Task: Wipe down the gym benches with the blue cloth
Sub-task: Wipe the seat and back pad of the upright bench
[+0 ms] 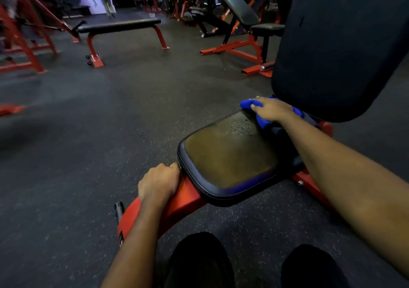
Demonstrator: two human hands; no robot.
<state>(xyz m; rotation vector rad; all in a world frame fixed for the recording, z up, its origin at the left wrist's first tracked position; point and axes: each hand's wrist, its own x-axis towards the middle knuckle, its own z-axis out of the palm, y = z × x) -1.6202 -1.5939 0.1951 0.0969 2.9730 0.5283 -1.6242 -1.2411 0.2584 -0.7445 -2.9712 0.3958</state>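
A black padded bench seat (230, 159) on a red frame (183, 201) lies in front of me, with its raised black backrest (338, 44) at the upper right. My right hand (272, 110) presses the bunched blue cloth (249, 105) onto the far end of the seat, just below the backrest. Small wet droplets (242, 128) speckle the seat near the cloth. My left hand (159, 182) grips the red frame at the seat's near left corner. My dark-clothed knees (199, 261) show at the bottom.
A flat black bench (119, 25) with red legs stands at the back left. An incline bench (239, 6) on a red base stands at the back right. Red machine frames (20, 44) line the far left. Dark speckled rubber floor (99, 121) spreads between them.
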